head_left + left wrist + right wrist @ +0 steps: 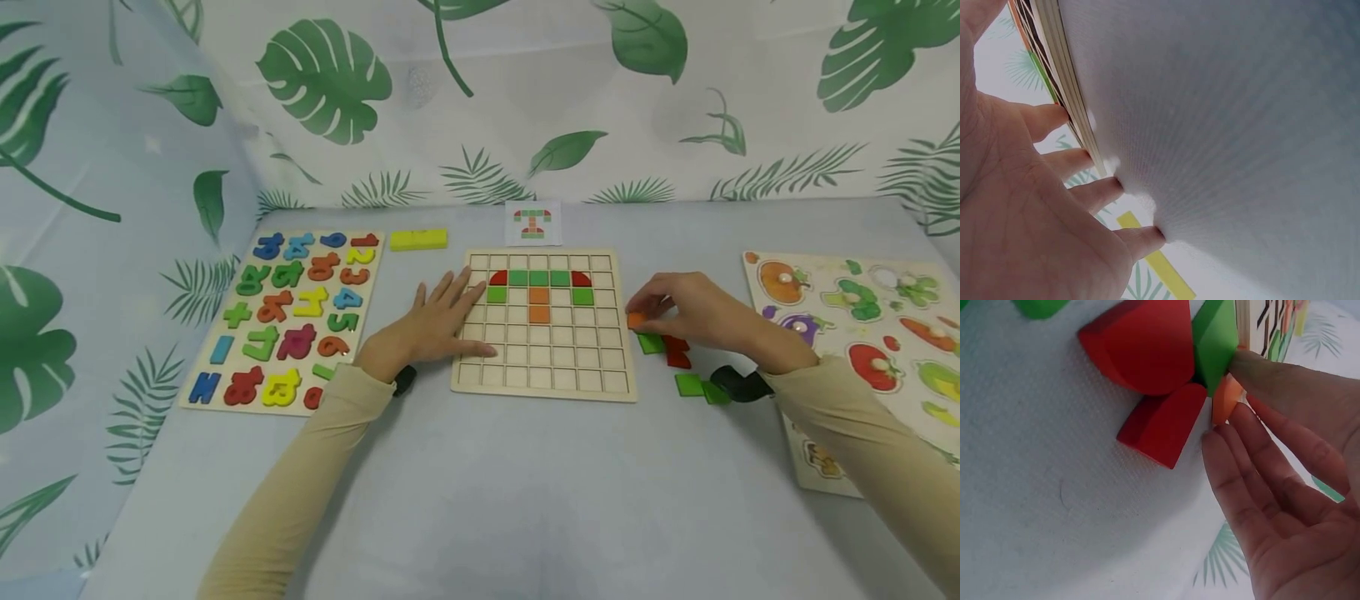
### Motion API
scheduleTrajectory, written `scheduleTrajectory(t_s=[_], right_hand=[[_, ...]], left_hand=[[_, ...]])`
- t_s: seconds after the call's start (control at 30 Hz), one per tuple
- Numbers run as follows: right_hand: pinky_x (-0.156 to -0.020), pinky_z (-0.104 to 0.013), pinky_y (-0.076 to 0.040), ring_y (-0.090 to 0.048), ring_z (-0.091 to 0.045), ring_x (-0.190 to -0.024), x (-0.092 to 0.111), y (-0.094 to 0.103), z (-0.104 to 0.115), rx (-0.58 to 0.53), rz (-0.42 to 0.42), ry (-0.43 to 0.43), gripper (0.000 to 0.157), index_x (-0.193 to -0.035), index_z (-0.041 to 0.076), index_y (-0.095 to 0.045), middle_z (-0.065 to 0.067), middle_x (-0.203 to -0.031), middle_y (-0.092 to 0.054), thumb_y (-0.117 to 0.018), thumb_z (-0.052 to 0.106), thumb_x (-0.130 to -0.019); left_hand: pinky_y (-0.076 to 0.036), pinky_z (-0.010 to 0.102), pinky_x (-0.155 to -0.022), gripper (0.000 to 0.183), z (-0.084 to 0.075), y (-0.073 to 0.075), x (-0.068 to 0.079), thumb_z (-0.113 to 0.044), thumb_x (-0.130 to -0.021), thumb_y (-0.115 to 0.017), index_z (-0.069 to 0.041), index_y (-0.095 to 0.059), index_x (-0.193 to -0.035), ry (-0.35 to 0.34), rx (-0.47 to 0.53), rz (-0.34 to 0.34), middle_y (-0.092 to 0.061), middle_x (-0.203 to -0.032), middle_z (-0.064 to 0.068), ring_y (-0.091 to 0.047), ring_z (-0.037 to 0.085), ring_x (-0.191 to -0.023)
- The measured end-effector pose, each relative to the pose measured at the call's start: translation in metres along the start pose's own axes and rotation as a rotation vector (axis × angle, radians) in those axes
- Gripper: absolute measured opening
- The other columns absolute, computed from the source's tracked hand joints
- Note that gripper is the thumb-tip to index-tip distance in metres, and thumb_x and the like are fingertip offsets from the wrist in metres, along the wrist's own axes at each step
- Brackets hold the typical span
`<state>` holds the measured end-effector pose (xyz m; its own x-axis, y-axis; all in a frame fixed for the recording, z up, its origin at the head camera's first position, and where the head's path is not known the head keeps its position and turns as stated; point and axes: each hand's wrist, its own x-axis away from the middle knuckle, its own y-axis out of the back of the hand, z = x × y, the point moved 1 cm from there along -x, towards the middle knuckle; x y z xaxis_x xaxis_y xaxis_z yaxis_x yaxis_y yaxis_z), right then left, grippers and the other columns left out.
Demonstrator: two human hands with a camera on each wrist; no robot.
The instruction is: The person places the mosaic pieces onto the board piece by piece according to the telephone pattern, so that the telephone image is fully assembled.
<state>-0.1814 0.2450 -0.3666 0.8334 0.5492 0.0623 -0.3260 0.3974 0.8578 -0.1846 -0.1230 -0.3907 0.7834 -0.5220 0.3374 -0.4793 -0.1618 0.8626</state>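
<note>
A wooden grid board (542, 379) lies in the middle of the table. Red quarter-round, green square and orange square blocks fill some of its upper cells. My left hand (431, 327) rests with spread fingers at the board's left edge, the thumb over the grid. Beside the right edge, my right hand (697, 310) pinches an orange block (1227, 400) between thumb and fingers. Close to it lie a green block (651, 343) and two red quarter-round blocks (1147, 350); further green blocks (688, 385) lie nearer the right wrist.
Behind the board stands a pattern card (533, 223). A yellow bar (418, 240) lies to the card's left. At the left is a number puzzle board (247, 325); at the right is a vegetable puzzle board (817, 358), partly under the right forearm.
</note>
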Motion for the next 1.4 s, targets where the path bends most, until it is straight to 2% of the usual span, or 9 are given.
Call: scheduleTrajectory(t_s=[0.2,0.43,0.67,1.0,1.2,1.4], right_hand=[[-0.085,-0.047,-0.059,-0.071,-0.032,-0.096,-0.001,0.003,-0.003,-0.013,0.007,-0.046,0.026,-0.111,-0.005,-0.077,-0.012,-0.104,-0.074,-0.084,0.002,-0.086],[-0.076,-0.025,-0.055,-0.071,-0.032,-0.097,-0.003,0.009,-0.009,-0.044,0.03,-0.116,0.028,-0.112,-0.004,-0.078,-0.015,-0.107,-0.075,-0.085,0.006,-0.087],[-0.076,-0.025,-0.054,-0.07,-0.031,-0.097,-0.001,0.008,-0.012,-0.066,0.017,-0.14,0.026,-0.11,-0.003,-0.079,-0.014,-0.107,-0.075,-0.085,0.007,-0.087],[-0.073,-0.015,-0.053,-0.07,-0.026,-0.087,0.003,0.005,-0.009,-0.054,-0.107,-0.039,0.021,-0.1,-0.001,-0.077,-0.008,-0.094,-0.074,-0.086,-0.005,-0.082],[-0.073,-0.017,-0.054,-0.067,-0.021,-0.083,0.002,0.007,-0.005,-0.027,-0.141,0.004,0.017,-0.094,0.002,-0.078,-0.005,-0.09,-0.074,-0.086,-0.006,-0.081],[-0.071,-0.017,-0.055,-0.067,-0.02,-0.08,-0.006,0.01,0.011,-0.018,-0.21,0.115,0.019,-0.092,0.002,-0.077,-0.004,-0.088,-0.074,-0.086,-0.01,-0.079]], left_hand=[[0.009,0.063,-0.123,0.106,0.0,0.0,0.001,-0.065,-0.097,-0.062,-0.017,-0.002,-0.17,-0.001,0.003,-0.002,0.015,-0.175,0.009,0.014,0.034,-0.16],[0.01,0.063,-0.123,0.106,0.001,-0.001,0.001,-0.064,-0.097,-0.063,-0.016,-0.002,-0.17,-0.003,0.012,-0.003,0.016,-0.175,0.009,0.015,0.034,-0.16],[0.01,0.062,-0.123,0.106,0.0,-0.002,0.002,-0.064,-0.097,-0.064,-0.016,-0.003,-0.17,0.0,0.026,0.001,0.015,-0.175,0.009,0.014,0.034,-0.16],[0.009,0.063,-0.123,0.106,0.0,-0.001,0.002,-0.064,-0.097,-0.064,-0.016,-0.003,-0.17,0.0,0.015,-0.004,0.015,-0.175,0.01,0.014,0.035,-0.16],[0.009,0.064,-0.123,0.107,0.0,-0.001,0.001,-0.064,-0.097,-0.064,-0.016,-0.003,-0.17,-0.002,0.01,-0.006,0.014,-0.175,0.011,0.013,0.035,-0.16],[0.009,0.064,-0.123,0.107,-0.001,0.0,0.001,-0.064,-0.097,-0.064,-0.016,-0.003,-0.17,-0.004,0.009,-0.005,0.015,-0.175,0.011,0.014,0.034,-0.16]])
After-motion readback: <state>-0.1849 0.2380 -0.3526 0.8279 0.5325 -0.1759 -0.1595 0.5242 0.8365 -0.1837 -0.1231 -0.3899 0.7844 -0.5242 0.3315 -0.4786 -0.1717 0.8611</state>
